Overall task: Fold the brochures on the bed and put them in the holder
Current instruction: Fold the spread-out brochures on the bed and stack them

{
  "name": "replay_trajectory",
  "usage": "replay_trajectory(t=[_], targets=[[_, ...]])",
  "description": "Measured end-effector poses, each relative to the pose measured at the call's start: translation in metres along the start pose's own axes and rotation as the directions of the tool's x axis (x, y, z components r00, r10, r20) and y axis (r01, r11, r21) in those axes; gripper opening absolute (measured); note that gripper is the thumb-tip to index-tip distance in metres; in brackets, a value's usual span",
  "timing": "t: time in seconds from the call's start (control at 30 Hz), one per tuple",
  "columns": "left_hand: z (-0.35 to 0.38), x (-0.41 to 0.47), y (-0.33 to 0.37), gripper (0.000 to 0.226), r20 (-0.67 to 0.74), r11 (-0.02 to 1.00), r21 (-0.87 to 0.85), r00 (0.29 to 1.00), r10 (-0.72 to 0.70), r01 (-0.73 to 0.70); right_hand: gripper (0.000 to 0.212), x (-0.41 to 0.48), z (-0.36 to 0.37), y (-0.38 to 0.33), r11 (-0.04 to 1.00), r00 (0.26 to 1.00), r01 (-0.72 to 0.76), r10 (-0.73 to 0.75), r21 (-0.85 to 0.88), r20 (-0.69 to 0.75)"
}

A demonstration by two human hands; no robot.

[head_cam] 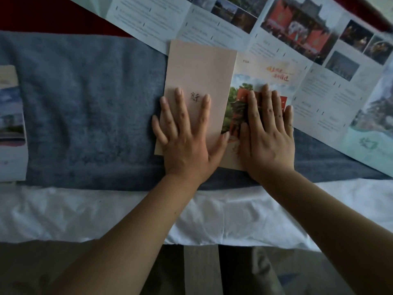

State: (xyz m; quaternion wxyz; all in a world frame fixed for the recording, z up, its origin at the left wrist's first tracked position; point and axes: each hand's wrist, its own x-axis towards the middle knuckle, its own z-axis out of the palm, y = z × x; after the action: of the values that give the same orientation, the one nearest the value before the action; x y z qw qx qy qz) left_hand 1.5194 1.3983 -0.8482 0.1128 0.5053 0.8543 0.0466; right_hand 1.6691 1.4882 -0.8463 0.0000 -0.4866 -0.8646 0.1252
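A partly folded brochure lies on the grey-blue blanket (pixel 89 107). Its pink panel (pixel 197 69) is folded over to the left, and a colourful panel (pixel 268 71) with a red building picture lies to the right. My left hand (pixel 187 133) presses flat on the pink panel, fingers spread. Flat on the colourful panel rests my right hand (pixel 268 133), fingers together. Neither hand grips anything. An unfolded brochure (pixel 314 67) with photos and text columns stretches diagonally behind and under it. No holder is in view.
Another folded brochure (pixel 10 124) sits at the left edge on the blanket. A white sheet (pixel 85 213) covers the bed's near edge, and red fabric (pixel 53 15) shows at the far left. Floor and my legs are below.
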Motion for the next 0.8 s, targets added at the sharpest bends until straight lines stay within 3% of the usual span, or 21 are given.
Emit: replay_trajectory(t=[0.1, 0.17, 0.3, 0.43, 0.57, 0.63, 0.73, 0.8], targets=[[-0.003, 0.000, -0.001, 0.084, 0.015, 0.999, -0.051, 1.000, -0.001, 0.002, 0.060, 0.001, -0.003, -0.001, 1.000, 1.000, -0.004, 0.004, 0.002, 0.013], [-0.007, 0.001, -0.004, 0.085, 0.026, 0.981, -0.190, 0.999, -0.022, 0.027, 0.060, 0.002, -0.004, -0.005, 1.000, 0.999, -0.007, 0.007, -0.002, 0.044], [-0.026, -0.002, -0.013, 0.087, 0.060, 0.880, -0.473, 0.998, -0.014, 0.041, 0.061, 0.007, -0.007, -0.024, 0.998, 0.992, 0.056, -0.055, -0.008, 0.113], [-0.055, -0.002, -0.024, 0.080, 0.124, 0.779, -0.624, 0.992, 0.018, 0.064, 0.075, 0.017, -0.011, -0.061, 0.976, 0.960, 0.217, -0.211, -0.010, 0.187], [-0.087, 0.002, -0.038, 0.067, 0.071, 0.660, -0.751, 0.997, 0.037, 0.028, 0.079, 0.024, -0.015, -0.109, 0.964, 0.953, 0.254, -0.263, 0.080, 0.150], [-0.100, 0.005, -0.049, 0.065, 0.049, 0.634, -0.774, 0.998, 0.049, 0.007, 0.073, 0.027, -0.017, -0.131, 0.947, 0.941, 0.263, -0.294, 0.186, 0.167], [-0.114, 0.005, -0.063, 0.063, 0.026, 0.707, -0.707, 0.999, 0.030, -0.003, 0.036, 0.026, -0.023, -0.158, 0.781, 0.948, 0.154, -0.289, 0.606, 0.132], [-0.120, 0.004, -0.070, 0.063, -0.004, 0.710, -0.705, 1.000, 0.000, -0.003, 0.028, 0.025, -0.025, -0.171, 0.720, 0.943, 0.138, -0.305, 0.680, 0.131]])
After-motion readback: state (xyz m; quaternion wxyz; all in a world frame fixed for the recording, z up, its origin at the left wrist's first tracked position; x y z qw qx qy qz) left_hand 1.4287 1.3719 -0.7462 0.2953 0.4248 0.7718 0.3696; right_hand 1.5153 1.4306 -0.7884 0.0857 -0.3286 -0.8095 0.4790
